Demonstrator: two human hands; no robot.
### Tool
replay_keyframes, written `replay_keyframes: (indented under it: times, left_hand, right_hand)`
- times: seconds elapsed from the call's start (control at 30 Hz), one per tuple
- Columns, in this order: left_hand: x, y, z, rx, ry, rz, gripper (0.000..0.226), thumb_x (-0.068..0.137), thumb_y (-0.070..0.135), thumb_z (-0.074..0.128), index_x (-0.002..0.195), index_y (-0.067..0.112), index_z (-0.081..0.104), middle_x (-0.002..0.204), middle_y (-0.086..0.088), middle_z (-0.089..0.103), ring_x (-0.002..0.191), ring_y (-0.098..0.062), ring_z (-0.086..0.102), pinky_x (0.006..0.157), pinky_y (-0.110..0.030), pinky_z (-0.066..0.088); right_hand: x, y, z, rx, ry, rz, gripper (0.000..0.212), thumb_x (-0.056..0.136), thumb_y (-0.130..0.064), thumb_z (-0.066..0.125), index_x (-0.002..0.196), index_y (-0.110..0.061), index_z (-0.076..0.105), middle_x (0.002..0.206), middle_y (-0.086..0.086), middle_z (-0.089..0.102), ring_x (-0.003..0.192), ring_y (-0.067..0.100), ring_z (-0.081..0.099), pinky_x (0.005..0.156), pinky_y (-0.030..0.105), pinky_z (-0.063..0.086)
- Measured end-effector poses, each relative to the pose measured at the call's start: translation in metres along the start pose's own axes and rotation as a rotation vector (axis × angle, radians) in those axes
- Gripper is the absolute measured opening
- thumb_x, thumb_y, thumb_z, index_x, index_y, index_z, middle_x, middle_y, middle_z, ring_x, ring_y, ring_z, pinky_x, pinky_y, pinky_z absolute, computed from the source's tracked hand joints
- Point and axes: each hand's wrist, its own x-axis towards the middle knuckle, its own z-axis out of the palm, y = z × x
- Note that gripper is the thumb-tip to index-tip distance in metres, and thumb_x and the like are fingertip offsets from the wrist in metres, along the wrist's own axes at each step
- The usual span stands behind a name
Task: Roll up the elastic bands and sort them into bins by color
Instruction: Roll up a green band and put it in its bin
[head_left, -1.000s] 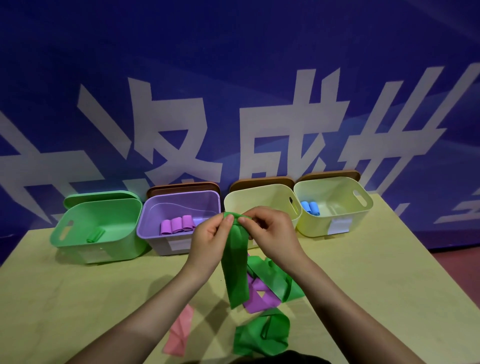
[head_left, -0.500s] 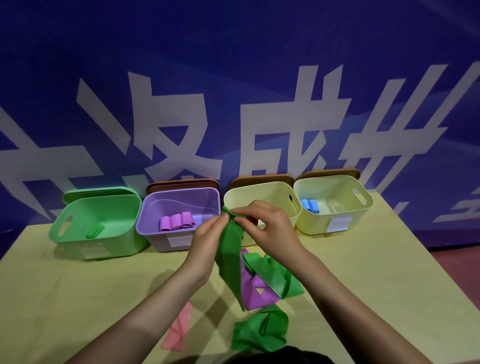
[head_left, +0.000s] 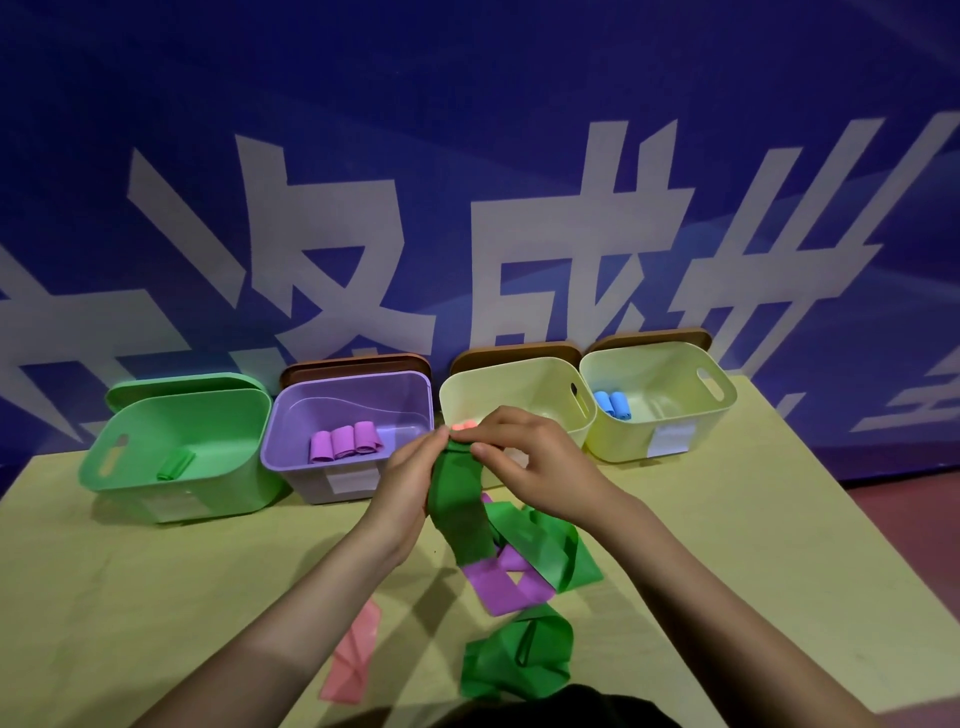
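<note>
Four bins sit in a row at 12 o'clock on the table (head_left: 130, 597), head view. L to R: green bin (head_left: 176, 447) w/ one green roll (head_left: 175, 464); purple bin (head_left: 353, 415) w/ three purple rolls (head_left: 345, 441); pale yellow bin (head_left: 514, 395), a pink roll (head_left: 462, 426) just showing behind the fingers; second pale yellow bin (head_left: 657, 395) w/ two blue rolls (head_left: 613, 404). Left hand (head_left: 410, 483) and right hand (head_left: 535, 462), centre frame, both pinch the top end of a green band (head_left: 460, 509), which hangs down to the table. At 6 o'clock of the hands: loose purple band (head_left: 506, 584), more green band (head_left: 545, 545), a crumpled green band (head_left: 519, 657). Pink band (head_left: 353, 657) lies flat at 7 o'clock.
</note>
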Motion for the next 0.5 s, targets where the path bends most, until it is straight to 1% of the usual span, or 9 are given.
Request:
replay_keyframes:
  times: [0.07, 0.1, 0.2, 0.27, 0.3, 0.33, 0.4, 0.43, 0.5]
  left_hand:
    - [-0.0001, -0.0026, 0.0019, -0.008, -0.008, -0.01, 0.031, 0.099, 0.026, 0.045, 0.114, 0.007, 0.064, 0.103, -0.016, 0.071, 0.093, -0.025, 0.068, 0.068, -0.029, 0.056]
    - [-0.0005, -0.0032, 0.0031, -0.015, -0.006, -0.018, 0.031, 0.099, 0.026, 0.045, 0.115, 0.006, 0.064, 0.104, -0.017, 0.071, 0.093, -0.025, 0.068, 0.068, -0.03, 0.056]
    - [-0.0004, -0.0062, 0.0034, -0.012, 0.024, -0.008, 0.029, 0.098, 0.019, 0.047, 0.117, 0.003, 0.063, 0.101, -0.017, 0.07, 0.092, -0.025, 0.066, 0.081, -0.036, 0.051]
    - [-0.0008, -0.0086, 0.0032, 0.023, 0.025, 0.027, 0.025, 0.098, 0.019, 0.048, 0.112, 0.007, 0.065, 0.099, -0.014, 0.071, 0.091, -0.023, 0.066, 0.083, -0.035, 0.05]
    - [-0.0008, -0.0098, 0.0034, 0.047, 0.022, 0.054, 0.023, 0.098, 0.019, 0.048, 0.107, 0.011, 0.067, 0.097, -0.011, 0.072, 0.09, -0.021, 0.067, 0.08, -0.033, 0.051]
    - [-0.0008, -0.0105, 0.0038, 0.074, 0.025, 0.086, 0.021, 0.098, 0.019, 0.048, 0.102, 0.015, 0.068, 0.093, -0.007, 0.073, 0.086, -0.018, 0.068, 0.075, -0.028, 0.053]
    - [-0.0017, -0.0098, 0.0059, 0.135, 0.028, 0.147, 0.022, 0.099, 0.019, 0.047, 0.095, 0.019, 0.068, 0.082, 0.001, 0.073, 0.075, -0.01, 0.069, 0.062, -0.018, 0.052]
    - [-0.0022, -0.0095, 0.0071, 0.169, 0.028, 0.177, 0.023, 0.099, 0.018, 0.046, 0.093, 0.02, 0.068, 0.078, 0.003, 0.073, 0.07, -0.007, 0.068, 0.059, -0.016, 0.051]
    - [-0.0026, -0.0089, 0.0099, 0.237, 0.025, 0.237, 0.024, 0.099, 0.017, 0.046, 0.091, 0.022, 0.067, 0.077, 0.003, 0.072, 0.071, -0.006, 0.067, 0.06, -0.015, 0.051]
  right_hand:
    - [0.0008, 0.0024, 0.0041, 0.034, 0.025, 0.059, 0.027, 0.094, -0.024, 0.054, 0.116, -0.021, 0.07, 0.097, 0.003, 0.067, 0.089, 0.014, 0.063, 0.081, 0.033, 0.049]
    - [0.0012, 0.0034, 0.0051, 0.045, 0.03, 0.088, 0.027, 0.094, -0.024, 0.054, 0.115, -0.021, 0.07, 0.096, 0.002, 0.068, 0.089, 0.013, 0.063, 0.081, 0.033, 0.049]
    - [0.0008, 0.0053, 0.0057, 0.059, 0.026, 0.126, 0.026, 0.094, -0.021, 0.056, 0.115, -0.02, 0.071, 0.095, 0.001, 0.067, 0.087, 0.011, 0.062, 0.08, 0.027, 0.048]
    - [-0.0006, 0.0054, 0.0059, 0.093, 0.021, 0.142, 0.025, 0.095, -0.017, 0.057, 0.116, -0.02, 0.071, 0.094, -0.001, 0.067, 0.087, 0.008, 0.061, 0.077, 0.018, 0.047]
    - [-0.0011, 0.0055, 0.0064, 0.138, 0.028, 0.17, 0.024, 0.095, -0.017, 0.058, 0.116, -0.019, 0.07, 0.094, -0.003, 0.067, 0.086, 0.007, 0.06, 0.076, 0.015, 0.045]
    - [-0.0015, 0.0047, 0.0072, 0.202, 0.046, 0.211, 0.024, 0.095, -0.017, 0.059, 0.115, -0.019, 0.07, 0.094, -0.004, 0.068, 0.085, 0.005, 0.061, 0.076, 0.015, 0.046]
    - [-0.0016, 0.004, 0.0095, 0.349, 0.102, 0.316, 0.022, 0.094, -0.017, 0.061, 0.113, -0.019, 0.069, 0.086, -0.006, 0.068, 0.077, 0.004, 0.061, 0.075, 0.02, 0.05]
    - [-0.0013, 0.0039, 0.0104, 0.407, 0.123, 0.363, 0.021, 0.092, -0.017, 0.062, 0.112, -0.017, 0.069, 0.082, -0.006, 0.067, 0.073, 0.005, 0.061, 0.074, 0.022, 0.051]
    - [-0.001, 0.0052, 0.0112, 0.461, 0.132, 0.414, 0.018, 0.09, -0.015, 0.066, 0.107, -0.013, 0.07, 0.077, -0.002, 0.066, 0.068, 0.005, 0.06, 0.071, 0.023, 0.052]
